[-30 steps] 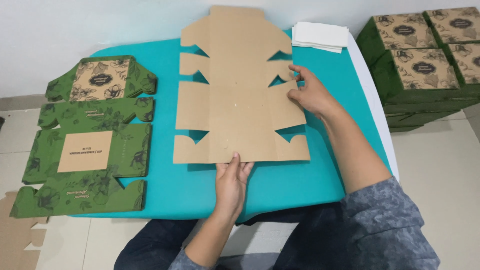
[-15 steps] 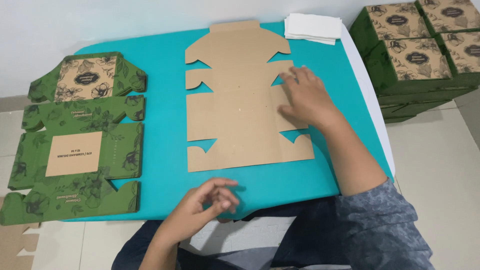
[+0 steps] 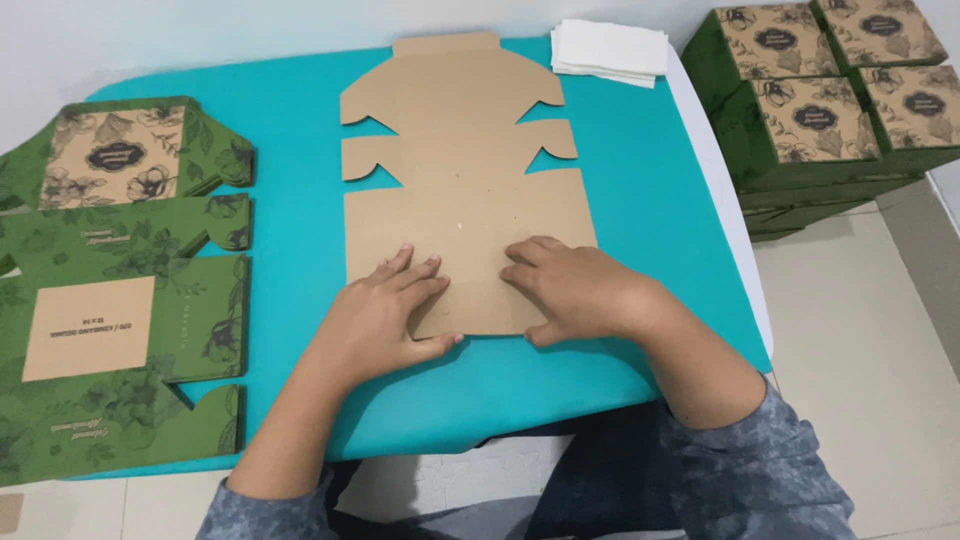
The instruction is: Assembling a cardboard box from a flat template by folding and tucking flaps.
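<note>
A flat brown die-cut cardboard box blank point(image 3: 455, 150) lies plain side up in the middle of the teal table point(image 3: 300, 130). Its near end is folded over onto itself. My left hand point(image 3: 375, 320) presses flat on the folded near part, fingers spread. Beside it, my right hand point(image 3: 570, 290) also presses down on that fold, thumb hooked around the near edge. Neither hand grips anything.
A stack of green floral printed box blanks point(image 3: 110, 290) lies on the table's left side. White paper sheets point(image 3: 610, 48) sit at the far right corner. Several assembled green boxes point(image 3: 830, 95) are stacked on the floor to the right.
The near flap of the brown blank has been folded over. My left hand came back from the table's edge onto it, and my right hand slid from the right side down to the fold.
</note>
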